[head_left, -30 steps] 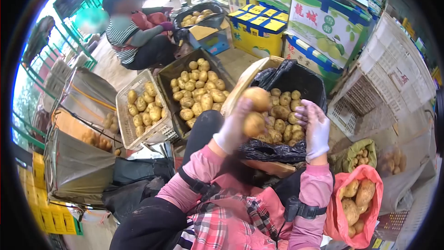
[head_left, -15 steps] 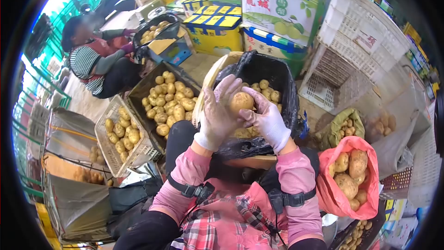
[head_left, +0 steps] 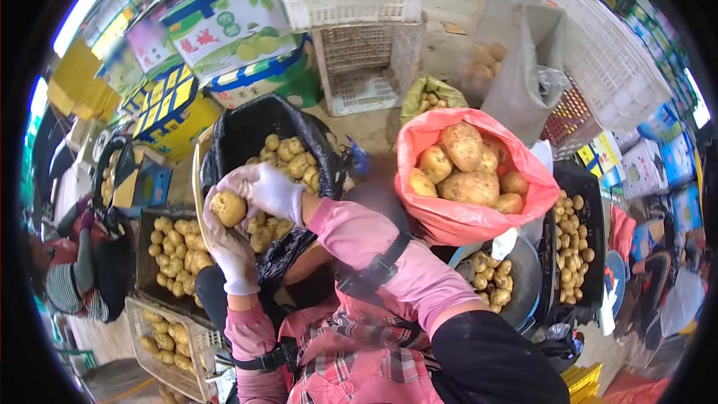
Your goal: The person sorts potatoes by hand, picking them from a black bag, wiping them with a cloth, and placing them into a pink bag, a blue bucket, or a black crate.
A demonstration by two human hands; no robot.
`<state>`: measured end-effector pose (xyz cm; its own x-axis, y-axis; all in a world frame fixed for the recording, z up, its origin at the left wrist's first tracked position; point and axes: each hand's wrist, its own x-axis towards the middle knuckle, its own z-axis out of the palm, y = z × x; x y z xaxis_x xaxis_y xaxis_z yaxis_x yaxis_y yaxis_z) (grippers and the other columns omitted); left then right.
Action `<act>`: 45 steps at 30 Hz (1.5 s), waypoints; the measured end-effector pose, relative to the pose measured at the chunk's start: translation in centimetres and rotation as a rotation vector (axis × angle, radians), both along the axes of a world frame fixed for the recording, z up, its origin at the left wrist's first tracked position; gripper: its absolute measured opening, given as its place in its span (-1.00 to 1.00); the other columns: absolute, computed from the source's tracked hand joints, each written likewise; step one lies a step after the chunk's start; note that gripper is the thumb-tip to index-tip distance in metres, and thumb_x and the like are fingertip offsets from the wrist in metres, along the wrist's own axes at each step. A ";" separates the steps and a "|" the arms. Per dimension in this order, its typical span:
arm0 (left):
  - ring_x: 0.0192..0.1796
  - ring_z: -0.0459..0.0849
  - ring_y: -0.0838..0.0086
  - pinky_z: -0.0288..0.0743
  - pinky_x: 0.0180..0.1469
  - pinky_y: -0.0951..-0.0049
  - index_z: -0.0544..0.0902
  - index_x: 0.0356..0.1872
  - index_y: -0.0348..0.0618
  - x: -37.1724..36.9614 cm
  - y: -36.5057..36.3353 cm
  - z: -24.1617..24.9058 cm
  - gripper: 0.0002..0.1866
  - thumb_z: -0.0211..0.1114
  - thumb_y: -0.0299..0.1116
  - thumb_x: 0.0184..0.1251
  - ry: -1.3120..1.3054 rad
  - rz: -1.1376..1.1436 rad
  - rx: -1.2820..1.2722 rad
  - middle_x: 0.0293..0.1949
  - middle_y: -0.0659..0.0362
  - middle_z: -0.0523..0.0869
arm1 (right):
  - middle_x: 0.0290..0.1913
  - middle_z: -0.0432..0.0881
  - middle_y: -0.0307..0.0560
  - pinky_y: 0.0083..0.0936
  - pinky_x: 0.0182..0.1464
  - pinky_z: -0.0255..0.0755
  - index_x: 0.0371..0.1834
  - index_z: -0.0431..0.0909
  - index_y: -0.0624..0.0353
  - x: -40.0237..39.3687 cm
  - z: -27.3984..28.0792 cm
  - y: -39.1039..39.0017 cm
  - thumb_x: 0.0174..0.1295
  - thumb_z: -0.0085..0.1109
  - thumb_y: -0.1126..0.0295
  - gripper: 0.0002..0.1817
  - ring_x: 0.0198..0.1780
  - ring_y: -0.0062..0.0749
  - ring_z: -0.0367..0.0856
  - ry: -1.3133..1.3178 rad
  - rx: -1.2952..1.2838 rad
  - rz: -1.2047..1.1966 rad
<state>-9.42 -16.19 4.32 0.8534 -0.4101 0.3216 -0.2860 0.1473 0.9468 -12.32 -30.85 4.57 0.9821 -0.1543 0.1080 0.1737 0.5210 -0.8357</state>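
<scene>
Left hand [head_left: 230, 251], right hand [head_left: 267, 188] shifted leftward in view | fingers [head_left: 236, 179] holding potato [head_left: 228, 209] | red sack [head_left: 479, 226] nearer centre

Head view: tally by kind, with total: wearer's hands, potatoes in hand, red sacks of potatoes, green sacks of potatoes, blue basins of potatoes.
Left hand and right hand: 2
Held potato: 1
Red sack: 1
Green sack: 1
Blue basin: 1
Total: 6

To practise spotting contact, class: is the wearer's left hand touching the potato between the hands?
Touching. The head view shows the potato nestled against the inside of the cupped left hand.
</scene>
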 end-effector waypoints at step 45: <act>-0.08 0.58 0.64 0.44 -0.02 0.60 0.68 0.16 -0.15 4.4 5.6 -4.4 -0.66 0.22 -0.21 0.53 0.138 0.041 0.402 -0.06 0.32 0.71 | -0.05 0.73 -0.05 -0.64 -0.09 0.54 0.21 0.56 0.37 -19.0 11.3 0.9 0.52 0.08 0.36 -0.66 -0.14 -0.54 0.70 -0.057 -0.407 -0.633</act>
<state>-5.00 -10.58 -0.05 0.8953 -0.4448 0.0250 -0.1508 -0.2497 0.9565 -31.35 -29.96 15.86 0.7102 -0.6245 0.3251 0.3861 -0.0406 -0.9215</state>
